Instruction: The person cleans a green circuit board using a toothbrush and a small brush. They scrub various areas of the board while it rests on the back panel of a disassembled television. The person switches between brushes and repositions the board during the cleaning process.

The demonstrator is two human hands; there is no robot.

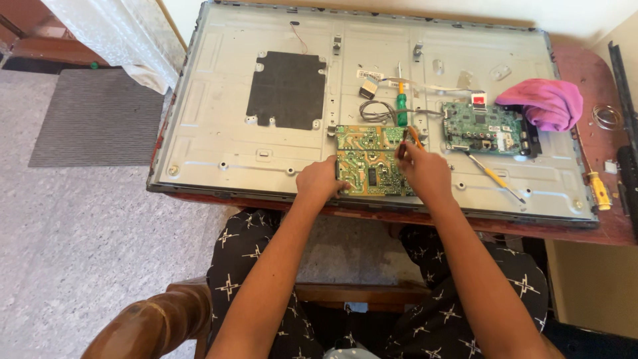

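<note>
Power-supply board [369,163], green w/ pale traces, lies flat on the grey metal TV back panel [219,100], near its front edge, long axis running front-to-back away from the person. Left hand [321,183] is at the board's left edge, fingers curled onto it. Right hand [425,171] sits at the right edge, fingers pinching a small orange-handled tool [413,136] whose tip points at the board's upper right corner. Both hands touch the board. Main board [484,126] is off to the right, green screwdriver [401,106] just beyond, pink cloth [545,103] far right; all on a wood counter [598,226].
</note>
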